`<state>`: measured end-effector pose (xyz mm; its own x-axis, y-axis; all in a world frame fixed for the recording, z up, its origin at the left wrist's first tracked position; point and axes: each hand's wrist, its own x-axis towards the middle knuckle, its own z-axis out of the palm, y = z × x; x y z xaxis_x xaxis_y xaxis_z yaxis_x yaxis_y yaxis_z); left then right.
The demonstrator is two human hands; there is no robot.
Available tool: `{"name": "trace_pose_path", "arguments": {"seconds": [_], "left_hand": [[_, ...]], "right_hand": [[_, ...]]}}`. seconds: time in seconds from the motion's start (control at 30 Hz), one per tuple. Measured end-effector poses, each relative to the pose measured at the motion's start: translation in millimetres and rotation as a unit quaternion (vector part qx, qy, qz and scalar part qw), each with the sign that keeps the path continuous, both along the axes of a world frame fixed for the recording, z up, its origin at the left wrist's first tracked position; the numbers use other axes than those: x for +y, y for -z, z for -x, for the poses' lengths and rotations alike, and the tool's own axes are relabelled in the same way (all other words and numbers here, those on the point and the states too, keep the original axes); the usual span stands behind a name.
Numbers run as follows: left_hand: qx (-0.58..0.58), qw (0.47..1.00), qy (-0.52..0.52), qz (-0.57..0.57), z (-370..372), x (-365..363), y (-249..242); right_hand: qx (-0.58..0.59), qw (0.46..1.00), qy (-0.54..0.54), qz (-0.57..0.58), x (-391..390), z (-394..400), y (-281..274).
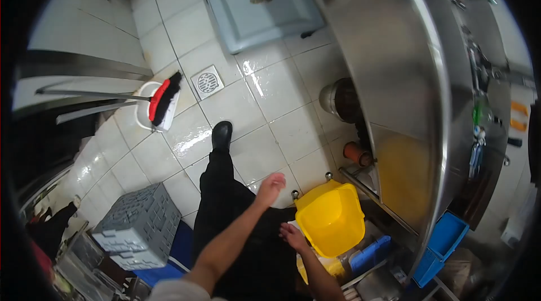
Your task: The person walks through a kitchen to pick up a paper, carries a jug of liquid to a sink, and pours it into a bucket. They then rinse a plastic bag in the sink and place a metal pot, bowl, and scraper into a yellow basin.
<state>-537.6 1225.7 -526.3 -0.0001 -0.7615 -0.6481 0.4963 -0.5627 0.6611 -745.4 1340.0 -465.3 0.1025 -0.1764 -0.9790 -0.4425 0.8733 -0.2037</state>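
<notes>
My left hand [271, 189] is held out over the tiled floor in front of my dark trousers, slightly blurred, its fingers loosely bent and nothing seen in them. Lower and to the right, my right hand [293, 236] has its fingers apart and is empty. It overlaps the left edge of a yellow mop bucket [332, 216] on small casters. The bucket stands beside my right forearm, against the steel unit. One black shoe [222, 135] shows, stepping forward on the tiles.
A broom [160, 103] rests with a white dustpan [143, 110] at left, near a floor drain [207, 82]. Grey folded crates [141, 222] stand lower left. A grey lidded bin [262, 2] is ahead. A steel counter [389, 36] runs along the right; a blue container [442, 244] sits beside it. The floor looks wet.
</notes>
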Motion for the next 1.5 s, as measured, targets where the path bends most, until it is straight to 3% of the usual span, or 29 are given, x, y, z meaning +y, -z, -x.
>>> {"name": "trace_pose_path", "arguments": {"seconds": [0.03, 0.13, 0.2, 0.27, 0.33, 0.4, 0.5, 0.57, 0.67, 0.73, 0.8, 0.93, 1.0, 1.17, 1.23, 1.37, 1.5], "left_hand": [[-0.016, 0.999, 0.029, -0.021, -16, 1, 2], [0.006, 0.995, 0.069, -0.068, -85, -2, 2], [0.044, 0.979, 0.057, -0.189, -132, -4, 28], [-0.061, 0.982, -0.018, -0.178, -161, -15, 55], [-0.050, 0.983, -0.078, -0.159, -201, -49, 39], [0.070, 0.964, -0.190, -0.173, -226, -72, 22], [0.071, 0.961, -0.183, -0.196, -235, -59, 26], [0.060, 0.953, -0.185, -0.233, -242, -53, 24], [0.045, 0.951, -0.193, -0.236, -260, -49, 14], [0.032, 0.953, -0.190, -0.234, -277, -52, 1], [0.018, 0.956, -0.190, -0.224, -286, -48, 1], [-0.011, 0.968, -0.120, -0.218, -303, -36, 1], [-0.054, 0.965, -0.081, -0.245, -302, -40, -5], [-0.119, 0.975, 0.057, -0.177, -276, -67, -39], [-0.153, 0.972, 0.134, -0.116, -244, -82, -67], [-0.209, 0.924, 0.320, -0.012, -142, -99, -125], [-0.199, 0.852, 0.471, 0.110, -13, -87, -148]], "right_hand": [[0.022, 1.000, 0.003, -0.012, -30, -38, 5], [-0.060, 0.998, -0.002, -0.026, -101, -111, 21], [-0.005, 0.998, 0.051, -0.044, -143, -128, 31], [0.082, 0.996, 0.017, 0.002, -171, -132, 43], [0.148, 0.988, -0.039, 0.024, -188, -124, 56], [0.137, 0.989, -0.062, 0.008, -202, -118, 61], [0.155, 0.982, -0.106, 0.011, -228, -132, 47], [0.121, 0.988, -0.079, 0.046, -238, -127, 59], [0.104, 0.990, -0.034, 0.090, -244, -148, 31], [0.103, 0.986, -0.092, 0.094, -238, -142, 39], [0.122, 0.988, -0.027, 0.094, -229, -150, 24], [0.163, 0.984, -0.007, 0.070, -178, -121, 6], [0.171, 0.981, 0.062, 0.063, -141, -99, -14], [0.214, 0.965, 0.133, 0.079, -21, -46, -19], [0.246, 0.962, 0.089, 0.083, 14, -34, -34], [0.296, 0.935, 0.166, 0.099, 68, -2, -31], [0.303, 0.869, 0.359, 0.156, 104, 41, 29]]}}
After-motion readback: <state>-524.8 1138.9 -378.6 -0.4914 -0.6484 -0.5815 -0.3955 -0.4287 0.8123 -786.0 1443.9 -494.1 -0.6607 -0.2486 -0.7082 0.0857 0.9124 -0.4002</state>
